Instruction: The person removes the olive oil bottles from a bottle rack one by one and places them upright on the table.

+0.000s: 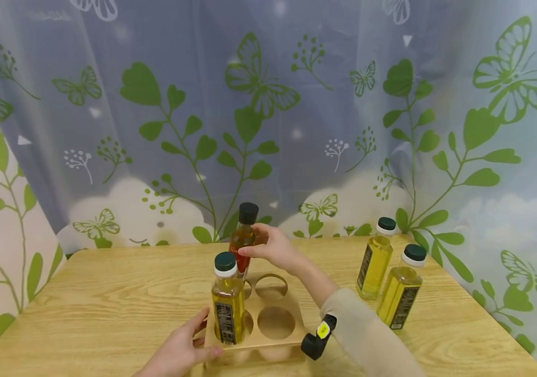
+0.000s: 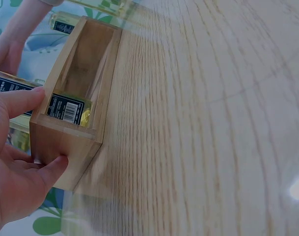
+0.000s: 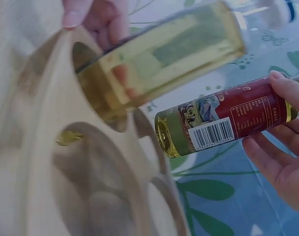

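A wooden bottle rack [image 1: 292, 335] with round holes stands on the table. My left hand [image 1: 183, 343] grips its near left corner, thumb over the upper edge and fingers along the end panel [image 2: 61, 152]. One square-sided bottle of yellow oil [image 1: 228, 301], dark green cap upright, stands in the front left hole. My right hand [image 1: 275, 248] holds a slimmer red-labelled oil bottle [image 3: 223, 115] with a black cap, thumb and fingers round its upper part. Its base is at the rear left hole, close above the rack in the right wrist view, not seated in it.
Two more square-sided oil bottles, one farther back [image 1: 374, 262] and one nearer [image 1: 400, 293], stand on the table [image 1: 145, 293] right of the rack. Both right-hand holes show no bottle. A patterned curtain [image 1: 268, 131] hangs behind the table's far edge.
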Available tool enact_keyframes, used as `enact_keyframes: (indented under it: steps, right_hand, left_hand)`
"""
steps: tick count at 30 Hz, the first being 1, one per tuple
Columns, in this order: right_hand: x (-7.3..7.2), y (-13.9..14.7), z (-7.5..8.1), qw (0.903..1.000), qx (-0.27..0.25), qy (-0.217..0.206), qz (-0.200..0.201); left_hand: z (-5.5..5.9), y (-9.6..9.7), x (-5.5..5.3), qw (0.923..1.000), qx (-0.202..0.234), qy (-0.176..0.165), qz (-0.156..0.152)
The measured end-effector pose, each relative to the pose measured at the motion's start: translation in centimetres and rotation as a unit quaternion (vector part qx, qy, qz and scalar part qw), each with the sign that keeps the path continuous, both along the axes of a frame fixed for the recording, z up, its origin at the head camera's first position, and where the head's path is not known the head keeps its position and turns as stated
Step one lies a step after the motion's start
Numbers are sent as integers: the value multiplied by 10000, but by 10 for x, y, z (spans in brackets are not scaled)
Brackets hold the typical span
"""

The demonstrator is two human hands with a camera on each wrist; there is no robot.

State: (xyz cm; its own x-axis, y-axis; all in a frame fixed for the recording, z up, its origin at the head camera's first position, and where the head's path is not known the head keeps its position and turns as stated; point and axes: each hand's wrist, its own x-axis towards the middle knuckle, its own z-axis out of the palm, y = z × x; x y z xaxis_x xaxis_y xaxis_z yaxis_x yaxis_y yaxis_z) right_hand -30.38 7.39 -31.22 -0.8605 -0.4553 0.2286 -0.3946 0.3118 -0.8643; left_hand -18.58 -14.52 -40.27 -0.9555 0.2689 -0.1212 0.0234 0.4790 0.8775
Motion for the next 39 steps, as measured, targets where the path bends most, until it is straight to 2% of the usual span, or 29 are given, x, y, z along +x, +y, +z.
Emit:
enact_keyframes:
  steps: [7, 16, 21, 27, 39]
  right_hand:
    - [-4, 23, 12, 9991, -195, 279, -243]
    - [-4, 68, 17, 9983, -153, 120, -542]
    - [-4, 92, 14, 9970, 11, 44, -773]
    - [-2, 112, 7, 9963, 51, -80, -859]
    - [3, 135, -12, 9915, 546, -176, -1170]
  left_hand:
    - [-2, 0, -1, 10000, 59, 8, 36]
    - [-1, 0, 0, 10000, -6, 26, 37]
    - [-1, 1, 0, 10000, 78, -12, 52]
    - [-3, 0, -2, 9999, 119, -69, 64]
    - [-3, 0, -2, 9999, 163, -40, -1]
